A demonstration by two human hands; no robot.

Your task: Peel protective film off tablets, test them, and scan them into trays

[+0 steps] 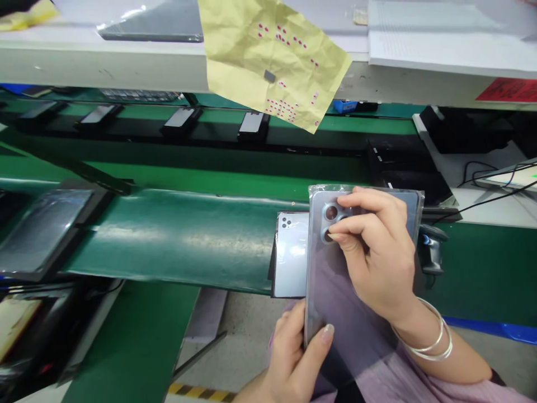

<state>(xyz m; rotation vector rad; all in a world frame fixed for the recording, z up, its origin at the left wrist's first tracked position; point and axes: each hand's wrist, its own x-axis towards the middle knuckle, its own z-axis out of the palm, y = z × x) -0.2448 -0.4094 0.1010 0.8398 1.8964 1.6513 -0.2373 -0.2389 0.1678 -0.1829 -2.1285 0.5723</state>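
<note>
A tablet [323, 291] with a shiny back and a clear plastic film around it is tilted up in front of me. My left hand [296, 350] grips its lower left edge, thumb on the back. Over the round camera lenses [331, 212] in the upper corner is my right hand [375, 246], thumb and index fingertips pressed together at the lower lens. Whatever is between those fingertips, if anything, is too small to make out. Just left of the tablet, a light blue device [291, 254] with a camera cluster lies on the green bench mat [180, 240], partly covered.
Yellow backing paper [268, 56] with rows of red dots hangs from the shelf [104, 67] above. Black boxes with pale tops [251, 124] line the belt behind. Another film-covered tablet [44, 229] lies at left. A black cable [486, 201] and black boxes [405, 162] are at right.
</note>
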